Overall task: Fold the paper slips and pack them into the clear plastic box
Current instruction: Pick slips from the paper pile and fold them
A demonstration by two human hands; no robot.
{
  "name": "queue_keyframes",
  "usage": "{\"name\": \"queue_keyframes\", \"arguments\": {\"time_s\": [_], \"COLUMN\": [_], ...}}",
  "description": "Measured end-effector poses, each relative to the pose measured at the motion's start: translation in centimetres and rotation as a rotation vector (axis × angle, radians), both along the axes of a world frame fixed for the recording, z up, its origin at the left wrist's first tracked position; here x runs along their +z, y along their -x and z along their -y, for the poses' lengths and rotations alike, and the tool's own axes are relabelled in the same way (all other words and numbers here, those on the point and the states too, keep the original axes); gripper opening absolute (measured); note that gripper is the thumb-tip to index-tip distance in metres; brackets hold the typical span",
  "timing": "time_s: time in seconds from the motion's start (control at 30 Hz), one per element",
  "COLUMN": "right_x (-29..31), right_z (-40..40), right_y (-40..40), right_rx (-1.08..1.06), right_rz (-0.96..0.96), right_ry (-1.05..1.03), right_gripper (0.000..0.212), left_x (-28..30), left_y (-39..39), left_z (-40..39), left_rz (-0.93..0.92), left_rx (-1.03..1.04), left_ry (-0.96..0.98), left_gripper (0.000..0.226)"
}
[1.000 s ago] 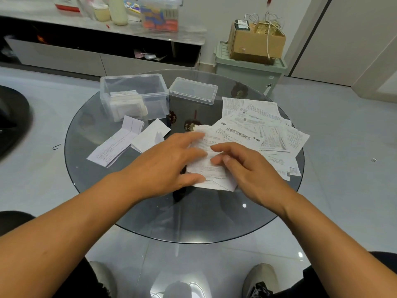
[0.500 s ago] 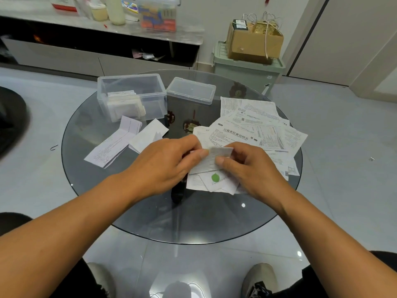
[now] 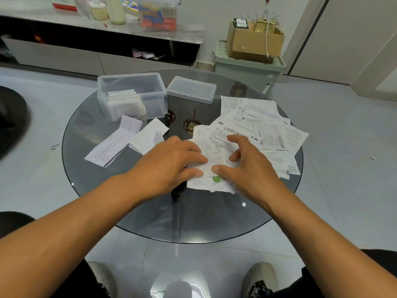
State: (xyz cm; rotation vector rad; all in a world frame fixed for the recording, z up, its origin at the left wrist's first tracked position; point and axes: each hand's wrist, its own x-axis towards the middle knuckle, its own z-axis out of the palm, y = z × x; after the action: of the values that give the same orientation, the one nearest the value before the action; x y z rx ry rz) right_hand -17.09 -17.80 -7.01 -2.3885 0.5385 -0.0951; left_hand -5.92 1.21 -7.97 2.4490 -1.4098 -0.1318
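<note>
I see both hands down on a folded paper slip (image 3: 211,161) at the near edge of the loose pile of printed leaflets (image 3: 257,130), all on the round dark glass table (image 3: 133,214). My left hand (image 3: 169,164) lies flat over the slip's left end, fingers fairly straight and close together, thumb pressing its near edge. My right hand (image 3: 249,168) sits on the slip's right end, fingers bent and arched, thumb tip pressing the near edge, almost meeting the left thumb. The slip is white with fine black print, folded to a narrow band, creased along the near side. Under it, toward me, is another sheet with a green round mark (image 3: 216,179).

The pile, right of the slip and behind it, is white sheets overlapping at angles; the top one has a bold black heading.

The clear plastic box (image 3: 132,95) stands open, well behind the slip and to the left. Inside, against its left wall, is a stack of folded slips (image 3: 124,103), whitish, standing on edge. I cannot tell how many. Its clear lid (image 3: 191,89) lies just right of the box, flat on the table.

Between the box and my left hand: a long folded printed slip (image 3: 113,145) and a blank-looking white folded slip (image 3: 149,136), touching each other.
</note>
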Motion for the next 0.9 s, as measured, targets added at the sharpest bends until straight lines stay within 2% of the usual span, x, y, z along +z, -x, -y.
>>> {"name": "queue_keyframes", "arguments": {"time_s": [0.13, 0.3, 0.4, 0.53, 0.6, 0.67, 0.8, 0.83, 0.9], "right_x": [-0.3, -0.5, 0.0, -0.5, -1.2, -1.5, -1.4, -1.4, -1.6], "right_z": [0.3, -0.5, -1.3, -1.4, -1.1, -0.8, -0.6, -0.6, -0.6], "right_y": [0.1, 0.3, 0.6, 0.6, 0.4, 0.1, -0.5, -0.7, -1.2], "right_rx": [-0.003, 0.042, 0.117, 0.17, 0.179, 0.163, 0.133, 0.122, 0.094], "right_rz": [0.051, 0.205, 0.268, 0.179, 0.134, 0.106, 0.061, 0.05, 0.039], "right_ry": [-0.148, -0.26, -0.315, -0.234, -0.166, -0.146, -0.152, -0.153, -0.159], "right_gripper": [0.064, 0.062, 0.038, 0.017, 0.017, 0.022, 0.03, 0.032, 0.032], "left_x": [0.2, 0.2, 0.1, 0.2, 0.4, 0.8, 0.4, 0.2, 0.1], "left_y": [-0.2, 0.1, 0.3, 0.0, -0.4, -0.5, -0.1, -0.1, 0.0], "left_z": [-0.1, 0.0, 0.0, -0.3, -0.7, -0.9, -0.6, -0.4, -0.1], "left_rz": [-0.014, -0.093, -0.192, -0.271, -0.303, -0.286, -0.264, -0.263, -0.312], "left_rx": [0.011, 0.089, 0.123, 0.115, 0.08, 0.059, 0.094, 0.12, 0.176], "left_ry": [-0.031, 0.036, 0.116, 0.136, 0.092, 0.051, 0.132, 0.142, 0.147], "left_gripper": [0.052, 0.07, 0.087, 0.097, 0.09, 0.07, 0.03, 0.027, 0.037]}}
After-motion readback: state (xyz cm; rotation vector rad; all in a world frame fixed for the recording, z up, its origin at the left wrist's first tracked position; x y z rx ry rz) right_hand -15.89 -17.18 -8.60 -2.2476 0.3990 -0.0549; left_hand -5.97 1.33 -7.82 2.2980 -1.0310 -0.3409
